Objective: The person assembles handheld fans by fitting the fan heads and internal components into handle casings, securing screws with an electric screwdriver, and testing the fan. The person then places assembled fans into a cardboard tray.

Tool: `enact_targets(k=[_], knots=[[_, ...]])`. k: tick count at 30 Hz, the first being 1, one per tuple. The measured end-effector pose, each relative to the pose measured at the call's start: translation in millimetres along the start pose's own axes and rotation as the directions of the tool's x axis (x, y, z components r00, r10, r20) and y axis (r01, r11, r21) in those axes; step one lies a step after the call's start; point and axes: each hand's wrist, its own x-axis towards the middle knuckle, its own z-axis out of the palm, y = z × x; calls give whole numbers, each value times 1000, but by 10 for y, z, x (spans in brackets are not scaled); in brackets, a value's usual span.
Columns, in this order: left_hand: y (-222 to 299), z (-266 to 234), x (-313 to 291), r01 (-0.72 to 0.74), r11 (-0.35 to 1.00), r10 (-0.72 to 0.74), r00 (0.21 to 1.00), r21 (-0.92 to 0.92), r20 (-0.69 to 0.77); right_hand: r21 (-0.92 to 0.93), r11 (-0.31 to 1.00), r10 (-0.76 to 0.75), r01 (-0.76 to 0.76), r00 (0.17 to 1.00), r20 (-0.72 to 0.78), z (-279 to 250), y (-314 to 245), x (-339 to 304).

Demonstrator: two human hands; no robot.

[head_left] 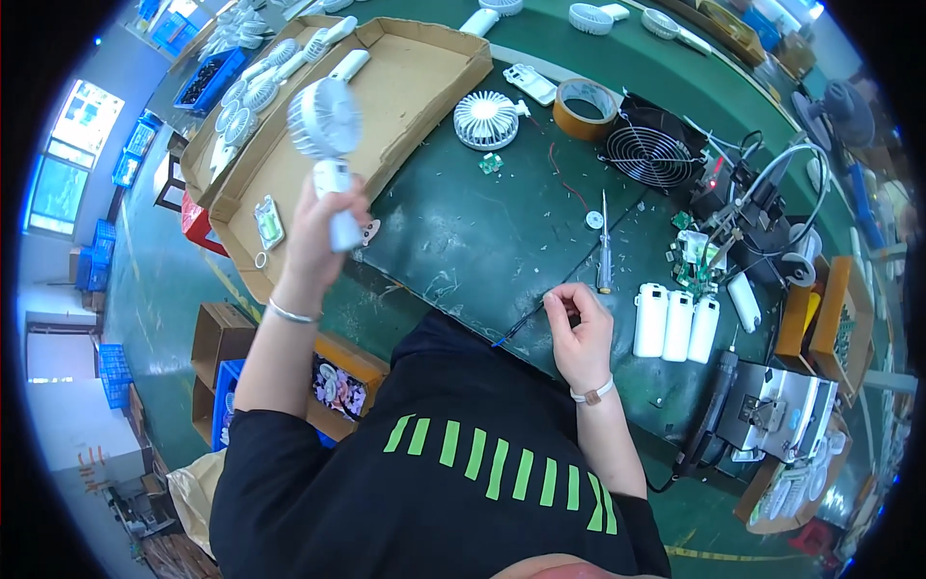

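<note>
My left hand [328, 207] is closed around the handle of a white handheld fan [326, 118], raised over a shallow cardboard tray; the fan head is blurred. Close to the table's front edge, my right hand [581, 333] has its thumb and fingers curled together. A thin dark strip with a blue end [500, 341] runs from beside its fingertips to the edge; I cannot tell whether they grip it. A screwdriver [605, 256] lies just beyond that hand. To its right, white fan handle casings [650, 321] stand side by side.
The cardboard tray [405, 46] at left holds a small packaged part and more fans. An opened fan head [485, 120], a tape roll [585, 106] and a black cooling fan [652, 150] sit farther back. Green circuit boards [696, 253] and a soldering iron [712, 410] are at right.
</note>
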Motion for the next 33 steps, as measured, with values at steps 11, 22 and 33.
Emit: enact_targets(k=[11, 22, 33], knots=[[-554, 1465, -537, 256, 938, -44, 757, -234, 652, 358, 893, 330, -271, 937, -114, -656, -193, -629], [-874, 1512, -593, 741, 589, -129, 480, -323, 868, 629, 749, 511, -209, 787, -346, -1199, -110, -1235], [-905, 1334, -635, 814, 341, -35, 510, -469, 859, 599, 733, 477, -323, 871, -114, -917, -78, -952]])
